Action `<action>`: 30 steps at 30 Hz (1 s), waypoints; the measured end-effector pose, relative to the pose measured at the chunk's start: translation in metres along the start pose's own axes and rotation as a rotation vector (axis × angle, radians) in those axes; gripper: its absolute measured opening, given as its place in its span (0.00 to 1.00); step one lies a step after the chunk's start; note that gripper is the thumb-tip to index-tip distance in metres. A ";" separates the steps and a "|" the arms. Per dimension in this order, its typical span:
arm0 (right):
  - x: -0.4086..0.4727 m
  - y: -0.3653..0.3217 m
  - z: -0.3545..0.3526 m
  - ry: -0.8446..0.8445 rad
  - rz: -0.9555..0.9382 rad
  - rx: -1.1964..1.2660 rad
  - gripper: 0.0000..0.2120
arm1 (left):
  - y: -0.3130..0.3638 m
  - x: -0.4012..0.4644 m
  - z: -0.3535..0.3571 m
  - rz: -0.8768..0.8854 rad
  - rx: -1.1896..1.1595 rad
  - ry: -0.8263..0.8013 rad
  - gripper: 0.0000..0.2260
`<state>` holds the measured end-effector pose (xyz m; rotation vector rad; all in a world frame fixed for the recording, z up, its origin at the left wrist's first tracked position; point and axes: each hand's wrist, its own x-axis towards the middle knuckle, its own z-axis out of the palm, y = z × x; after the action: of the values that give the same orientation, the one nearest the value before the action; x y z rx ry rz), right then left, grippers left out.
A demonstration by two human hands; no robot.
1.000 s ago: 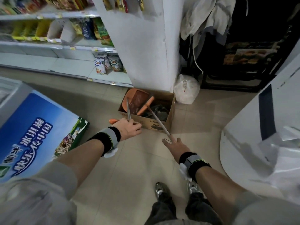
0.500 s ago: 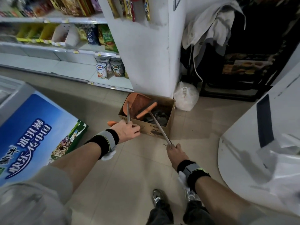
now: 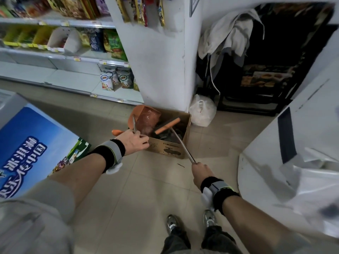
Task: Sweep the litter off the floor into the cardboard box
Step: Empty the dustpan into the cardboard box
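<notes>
An open cardboard box (image 3: pixel 172 150) stands on the tiled floor against a white pillar. An orange dustpan (image 3: pixel 145 118) is tipped over the box's left side, with its thin metal handle in my left hand (image 3: pixel 133 141). My right hand (image 3: pixel 200 171) grips the metal shaft of a broom (image 3: pixel 181 143). The broom's orange head (image 3: pixel 167 125) lies across the inside of the box, over dark litter. A small dark scrap (image 3: pixel 180 165) lies on the floor just in front of the box.
A white plastic bag (image 3: pixel 202 111) sits right of the box by the pillar (image 3: pixel 161 57). A blue freezer cabinet (image 3: pixel 27 143) is at the left, a white cabinet (image 3: pixel 293 153) at the right, snack shelves (image 3: pixel 73 57) behind. My shoes (image 3: pixel 190 221) are below.
My right hand went from open fingers on the broom shaft to a closed grip on it. The dustpan stays tipped over the box. The view has shifted slightly.
</notes>
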<state>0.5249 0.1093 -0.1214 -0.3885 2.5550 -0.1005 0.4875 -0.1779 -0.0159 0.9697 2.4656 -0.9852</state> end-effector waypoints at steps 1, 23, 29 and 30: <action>-0.001 0.002 -0.002 0.018 -0.002 0.015 0.19 | 0.001 0.002 -0.002 0.003 0.004 0.003 0.15; -0.014 0.010 0.006 -0.039 0.051 0.060 0.20 | 0.005 -0.006 0.000 -0.062 -0.044 0.006 0.16; -0.008 -0.003 -0.002 0.052 -0.023 0.101 0.21 | 0.015 -0.003 -0.007 -0.041 -0.037 0.032 0.15; -0.006 -0.008 -0.002 0.049 -0.043 0.083 0.22 | 0.015 -0.003 -0.010 -0.047 -0.038 0.033 0.15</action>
<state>0.5306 0.1035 -0.1154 -0.4139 2.5812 -0.2340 0.4998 -0.1646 -0.0143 0.9266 2.5356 -0.9411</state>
